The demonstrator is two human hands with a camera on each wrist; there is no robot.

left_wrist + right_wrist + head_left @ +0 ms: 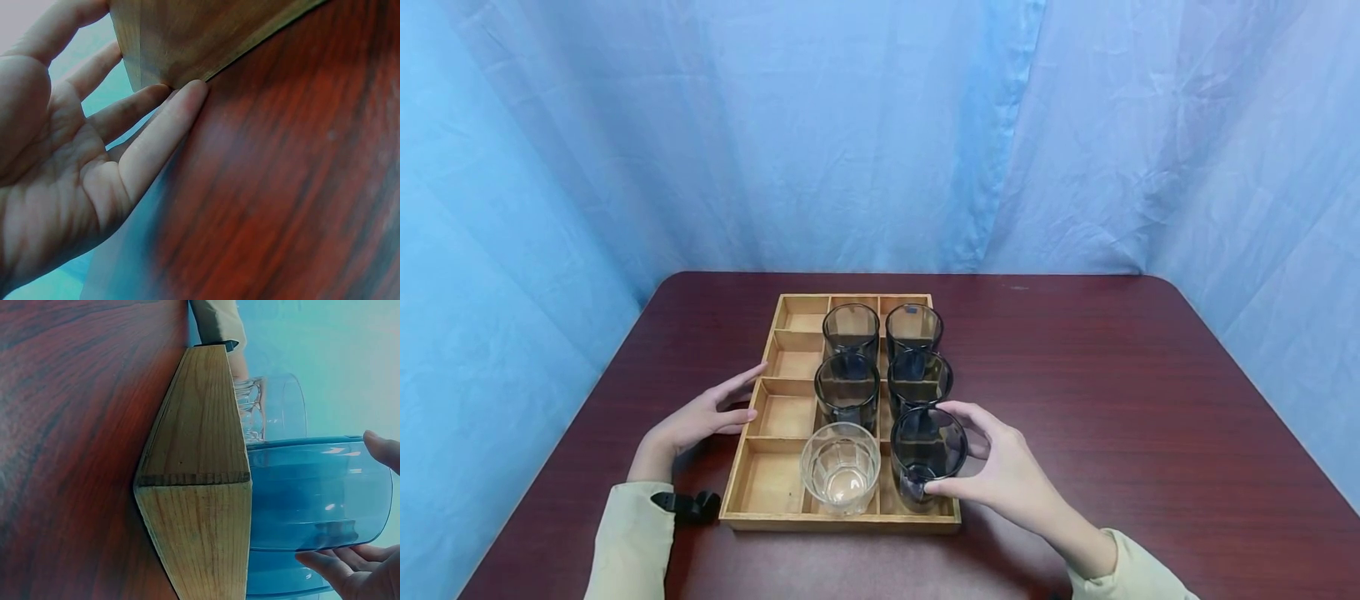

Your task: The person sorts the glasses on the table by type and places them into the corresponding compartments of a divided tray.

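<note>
My right hand grips a dark tinted drinking glass near its rim, thumb on the near side and fingers on the far side. The glass stands upright over the front right compartment of a divided wooden tray; in the right wrist view the tray wall hides its base. To its left, a clear glass sits in the front middle compartment. My left hand rests its extended fingers against the tray's left side. In the left wrist view those fingertips touch the wooden wall.
Behind the held glass, more dark glasses stand in the right column, and others fill the middle column behind the clear one. The tray lies on a dark red-brown wooden table. Pale blue curtains hang behind and at both sides.
</note>
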